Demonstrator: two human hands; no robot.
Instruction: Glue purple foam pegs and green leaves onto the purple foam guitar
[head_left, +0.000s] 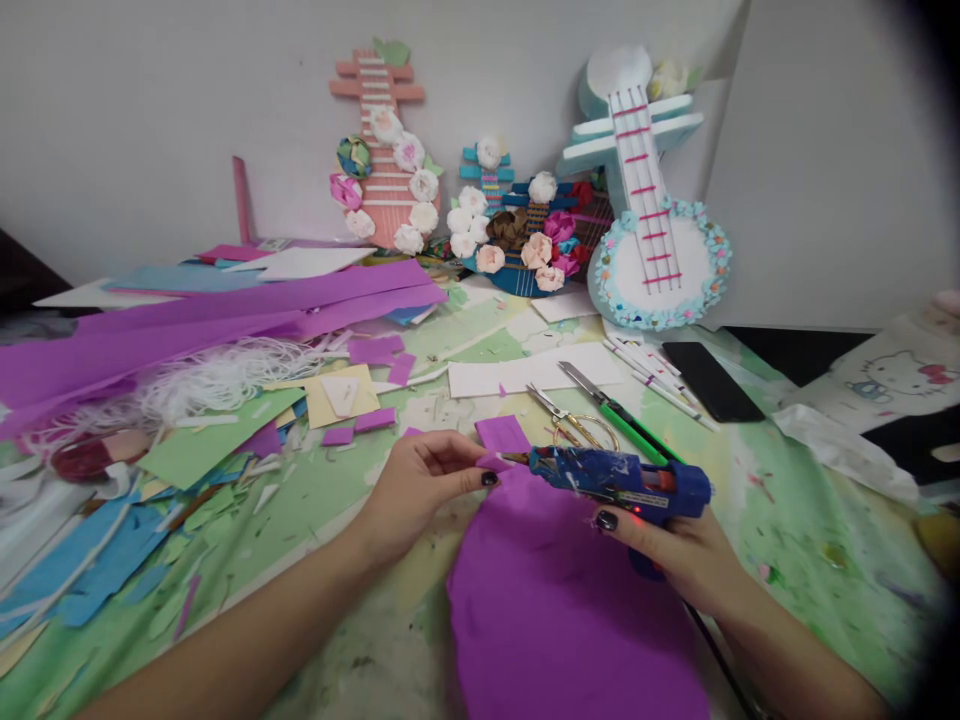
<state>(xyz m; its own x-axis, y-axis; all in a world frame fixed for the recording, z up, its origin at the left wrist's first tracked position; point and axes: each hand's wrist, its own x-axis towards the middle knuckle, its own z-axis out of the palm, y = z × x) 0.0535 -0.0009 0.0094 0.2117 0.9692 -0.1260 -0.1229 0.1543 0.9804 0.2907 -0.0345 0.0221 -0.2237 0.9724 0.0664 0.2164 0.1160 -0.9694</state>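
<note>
My left hand (424,480) pinches a small purple foam piece (495,462) between thumb and fingers. My right hand (675,550) grips a blue glue gun (622,482) by its handle, and the gun's nozzle touches the small piece. Under both hands lies a large rounded purple foam sheet (555,610) on the table. A purple foam rectangle (502,433) lies just behind the nozzle.
Scissors (562,415), a green-handled knife (619,415), white sticks (649,372) and a black phone (712,380) lie beyond the hands. Long purple foam strips (225,310) and paper scraps cover the left. Foam guitar crafts with flowers (652,230) lean on the wall.
</note>
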